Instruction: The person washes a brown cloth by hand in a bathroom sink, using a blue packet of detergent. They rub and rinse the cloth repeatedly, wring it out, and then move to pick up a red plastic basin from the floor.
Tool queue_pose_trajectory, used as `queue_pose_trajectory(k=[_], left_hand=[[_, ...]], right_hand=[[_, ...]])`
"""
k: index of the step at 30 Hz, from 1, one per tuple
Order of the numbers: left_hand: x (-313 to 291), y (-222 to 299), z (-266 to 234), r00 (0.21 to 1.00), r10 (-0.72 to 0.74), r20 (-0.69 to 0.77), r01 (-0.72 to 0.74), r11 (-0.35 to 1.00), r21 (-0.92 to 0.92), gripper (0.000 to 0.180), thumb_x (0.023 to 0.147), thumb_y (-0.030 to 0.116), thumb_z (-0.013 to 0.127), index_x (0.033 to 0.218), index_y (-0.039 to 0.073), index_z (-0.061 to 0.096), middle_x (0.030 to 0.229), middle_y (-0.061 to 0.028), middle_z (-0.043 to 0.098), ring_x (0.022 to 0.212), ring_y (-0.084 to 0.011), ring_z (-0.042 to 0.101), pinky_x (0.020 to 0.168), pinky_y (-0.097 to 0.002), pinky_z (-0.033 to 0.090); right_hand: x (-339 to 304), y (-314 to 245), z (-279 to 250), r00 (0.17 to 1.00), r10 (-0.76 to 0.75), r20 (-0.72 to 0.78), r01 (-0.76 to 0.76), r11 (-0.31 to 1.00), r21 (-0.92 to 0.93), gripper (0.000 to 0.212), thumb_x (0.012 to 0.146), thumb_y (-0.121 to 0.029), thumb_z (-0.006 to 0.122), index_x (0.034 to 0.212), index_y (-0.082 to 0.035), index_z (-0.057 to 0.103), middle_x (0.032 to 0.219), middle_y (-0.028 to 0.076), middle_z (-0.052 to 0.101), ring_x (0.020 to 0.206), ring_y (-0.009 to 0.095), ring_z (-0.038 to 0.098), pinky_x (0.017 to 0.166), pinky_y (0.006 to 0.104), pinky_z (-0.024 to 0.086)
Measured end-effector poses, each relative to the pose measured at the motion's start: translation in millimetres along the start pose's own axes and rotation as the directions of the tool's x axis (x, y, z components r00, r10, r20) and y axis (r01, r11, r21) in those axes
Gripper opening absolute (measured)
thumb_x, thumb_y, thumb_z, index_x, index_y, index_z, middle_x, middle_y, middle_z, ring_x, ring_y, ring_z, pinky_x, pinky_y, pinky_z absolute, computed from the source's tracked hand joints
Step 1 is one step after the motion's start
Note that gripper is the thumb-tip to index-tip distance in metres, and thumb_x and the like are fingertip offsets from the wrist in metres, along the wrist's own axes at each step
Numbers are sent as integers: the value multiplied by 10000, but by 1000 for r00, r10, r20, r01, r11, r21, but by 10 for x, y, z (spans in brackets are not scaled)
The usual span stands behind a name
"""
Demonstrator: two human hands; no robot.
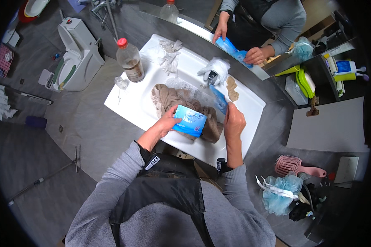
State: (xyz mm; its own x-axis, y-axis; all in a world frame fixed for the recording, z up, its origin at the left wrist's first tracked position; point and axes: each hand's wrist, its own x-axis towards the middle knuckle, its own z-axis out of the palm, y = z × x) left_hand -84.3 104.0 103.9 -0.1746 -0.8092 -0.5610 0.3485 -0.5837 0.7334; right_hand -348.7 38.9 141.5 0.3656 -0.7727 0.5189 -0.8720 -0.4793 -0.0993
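Observation:
My left hand (166, 124) grips a flat blue packet (189, 121) with a pale printed front, over the near side of the white washbasin (245, 123). To its right, my right hand (235, 122) pinches a thin blue piece (218, 99), seen almost edge-on; whether it is a sachet or a sheet I cannot tell. Below the packets, a bunched brown towel (165, 95) lies in the basin beside suds. White cloth (218, 68) covers most of the tap, and a crumpled beige cloth (232, 89) rests on the rim by it.
On the basin's left end stands a plastic bottle (130, 65) with a red cap, beside a small clear container (121, 82). Grey-white cloths (169, 55) lie on the back rim under a mirror (251, 24). At right are a pink hairbrush (294, 165) and blue bath puff (281, 195); a toilet (76, 61) stands left.

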Motion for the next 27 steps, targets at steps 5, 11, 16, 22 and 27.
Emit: queue_pose_trajectory(k=[5, 11, 16, 22, 27], left_hand=[[-84, -41, -216, 998, 39, 58, -33, 995, -95, 395, 910, 38, 520, 1298, 102, 479, 1143, -45, 623, 959, -128, 630, 797, -312, 543], [-453, 87, -746, 995, 85, 45, -66, 945, -320, 365, 960, 170, 502, 1320, 139, 453, 1226, -39, 583, 1053, -179, 595, 870, -399, 509], [-1060, 231, -1663, 973, 231, 15, -195, 855, -481, 381, 978, 218, 479, 1350, 162, 420, 1267, -44, 552, 1084, -202, 581, 901, -421, 487], [-2081, 300, -3375, 854, 487, -181, -469, 573, -672, 474, 1012, 395, 362, 1367, 82, 393, 1309, -90, 516, 1188, -224, 522, 1008, -429, 417], [-2993, 242, -4735, 582, 497, -643, -723, 679, -130, 350, 989, 215, 475, 1299, 53, 456, 1214, -57, 573, 1087, -155, 562, 944, -363, 458]], right_hand=[[-231, -32, 44, 822, 380, 423, -363, 924, -124, 209, 889, -148, 472, 1010, -106, 637, 807, 173, 664, 763, 357, 649, 665, 445, 495], [-17, -467, -350, 658, 451, 603, -618, -135, 775, 277, 947, -142, 554, 1213, -76, 514, 954, 26, 645, 774, 80, 602, 580, 213, 493], [244, -2131, -17, 642, 207, 738, -628, -409, 662, 279, 900, -40, 591, 1163, -93, 516, 979, 47, 630, 718, 103, 604, 549, 223, 495], [496, -4671, 889, 460, -41, 887, -852, -303, 428, 201, 902, -70, 604, 1093, -85, 543, 896, 46, 632, 728, 125, 625, 605, 246, 546], [718, -6597, 1402, 430, -343, 835, -898, -65, 436, 194, 895, -91, 625, 1073, -55, 557, 876, 54, 639, 692, 128, 640, 572, 235, 529]])
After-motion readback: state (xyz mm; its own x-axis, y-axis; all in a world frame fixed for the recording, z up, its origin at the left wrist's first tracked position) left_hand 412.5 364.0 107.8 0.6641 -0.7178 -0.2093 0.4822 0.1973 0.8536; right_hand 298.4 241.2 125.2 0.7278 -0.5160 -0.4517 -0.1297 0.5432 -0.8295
